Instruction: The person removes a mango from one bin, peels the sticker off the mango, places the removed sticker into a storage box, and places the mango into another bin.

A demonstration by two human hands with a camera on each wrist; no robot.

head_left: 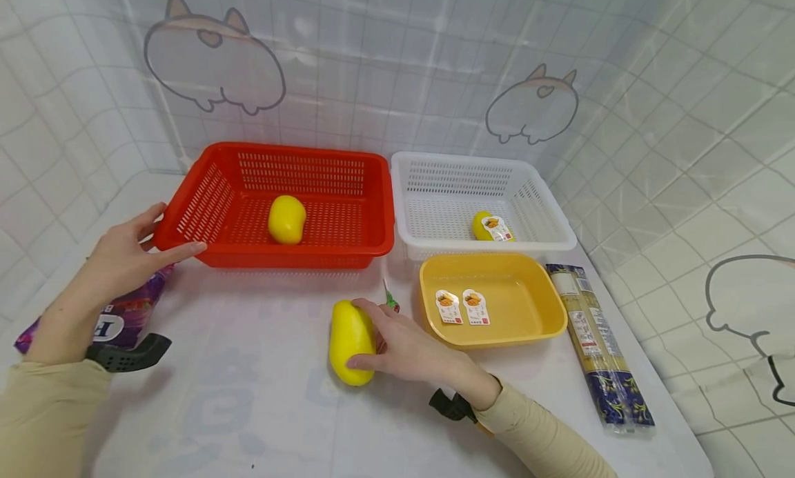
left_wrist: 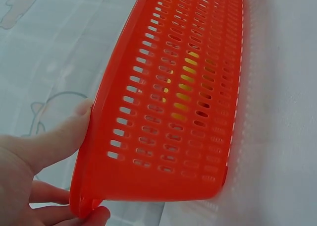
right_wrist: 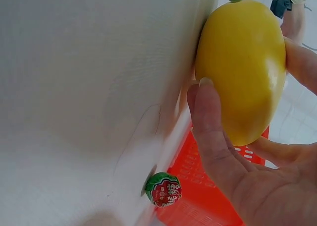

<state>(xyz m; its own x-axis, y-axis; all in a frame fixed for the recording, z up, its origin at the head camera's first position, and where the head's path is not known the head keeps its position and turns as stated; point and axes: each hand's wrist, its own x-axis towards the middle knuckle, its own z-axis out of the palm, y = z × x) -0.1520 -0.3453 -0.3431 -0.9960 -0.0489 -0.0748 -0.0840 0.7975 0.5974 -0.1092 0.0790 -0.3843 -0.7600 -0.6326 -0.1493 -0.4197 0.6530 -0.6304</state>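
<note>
My left hand [head_left: 127, 257] grips the left front corner of a red plastic basket [head_left: 288, 257]; the left wrist view shows the thumb and fingers on either side of its rim. One yellow mango [head_left: 287, 219] lies inside that basket. My right hand [head_left: 413, 347] holds another yellow mango [head_left: 350, 343] low over the white table, in front of the baskets. In the right wrist view its fingers and thumb close round this mango [right_wrist: 242, 67], whose small green stem end shows. A lollipop [right_wrist: 163, 190] with a green and red wrapper lies near that hand.
A white basket [head_left: 491, 245] at the back right holds a stickered yellow mango [head_left: 482, 224]. In front stands a yellow tub [head_left: 515, 305] with two mango stickers [head_left: 475, 307]. Packaged noodle-like sticks [head_left: 593, 340] lie at right, a purple bag [head_left: 133, 312] under my left forearm.
</note>
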